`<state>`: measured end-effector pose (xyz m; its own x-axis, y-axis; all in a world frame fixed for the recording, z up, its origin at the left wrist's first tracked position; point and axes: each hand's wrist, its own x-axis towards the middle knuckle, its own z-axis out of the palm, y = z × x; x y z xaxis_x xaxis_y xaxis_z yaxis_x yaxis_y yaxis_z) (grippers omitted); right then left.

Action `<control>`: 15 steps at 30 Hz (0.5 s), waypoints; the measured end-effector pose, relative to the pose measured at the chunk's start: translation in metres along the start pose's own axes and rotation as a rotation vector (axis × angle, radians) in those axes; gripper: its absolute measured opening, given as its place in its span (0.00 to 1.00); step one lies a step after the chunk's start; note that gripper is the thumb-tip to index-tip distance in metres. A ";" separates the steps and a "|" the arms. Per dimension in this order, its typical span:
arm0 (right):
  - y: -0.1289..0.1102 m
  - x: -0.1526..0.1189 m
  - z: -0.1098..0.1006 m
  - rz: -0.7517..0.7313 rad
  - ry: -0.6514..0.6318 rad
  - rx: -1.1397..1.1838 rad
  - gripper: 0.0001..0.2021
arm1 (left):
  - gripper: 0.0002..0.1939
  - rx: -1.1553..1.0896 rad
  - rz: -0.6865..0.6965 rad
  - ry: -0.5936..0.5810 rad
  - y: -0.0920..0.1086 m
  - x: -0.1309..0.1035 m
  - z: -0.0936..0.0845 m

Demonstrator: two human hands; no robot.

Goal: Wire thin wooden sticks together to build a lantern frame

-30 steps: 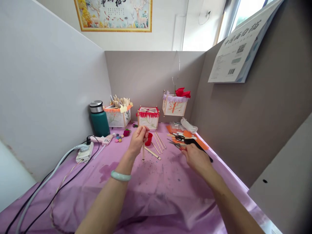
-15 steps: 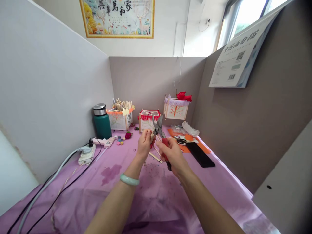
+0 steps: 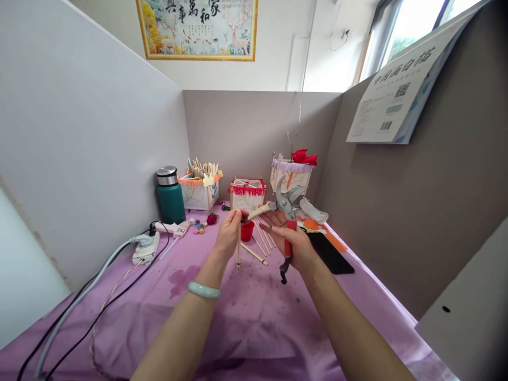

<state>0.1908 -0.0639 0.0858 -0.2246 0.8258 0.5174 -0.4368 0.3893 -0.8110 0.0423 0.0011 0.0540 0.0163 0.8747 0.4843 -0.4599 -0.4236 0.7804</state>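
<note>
**Stick and shears, both in hand**

My left hand [image 3: 228, 235] pinches a thin wooden stick [image 3: 238, 248] upright above the purple-covered surface [image 3: 254, 317]. My right hand [image 3: 291, 243] grips red-handled shears [image 3: 286, 222], blades up and parted. A red cup [image 3: 247, 230] stands just behind the stick.

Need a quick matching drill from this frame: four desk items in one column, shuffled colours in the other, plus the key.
Things:
1. flask
2. small cup
3. cloth on the desk
4. bracelet on the left wrist

Colours:
A. purple
B. pale green
C. dark teal with a silver lid
D. red

Pairs: 1-C, 2-D, 3-A, 4-B
</note>
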 end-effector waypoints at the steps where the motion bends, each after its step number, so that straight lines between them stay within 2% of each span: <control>1: -0.002 0.001 -0.002 -0.013 0.014 0.023 0.22 | 0.15 -0.008 -0.005 0.009 0.000 -0.001 0.002; 7: 0.014 0.012 0.001 -0.080 0.136 0.090 0.20 | 0.16 0.031 0.019 -0.017 -0.002 -0.006 0.017; 10: 0.016 0.014 -0.001 -0.041 0.057 0.135 0.20 | 0.15 0.019 0.015 -0.038 -0.001 -0.004 0.012; 13: 0.004 0.011 -0.007 0.009 -0.061 0.117 0.21 | 0.15 -0.006 -0.030 -0.048 0.000 -0.003 0.006; 15: -0.003 0.008 -0.008 0.022 -0.091 0.102 0.21 | 0.15 0.021 -0.027 -0.062 0.000 -0.003 0.005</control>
<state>0.1975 -0.0550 0.0897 -0.3113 0.7912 0.5263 -0.5164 0.3241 -0.7926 0.0469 -0.0025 0.0540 0.0842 0.8700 0.4858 -0.4402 -0.4049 0.8014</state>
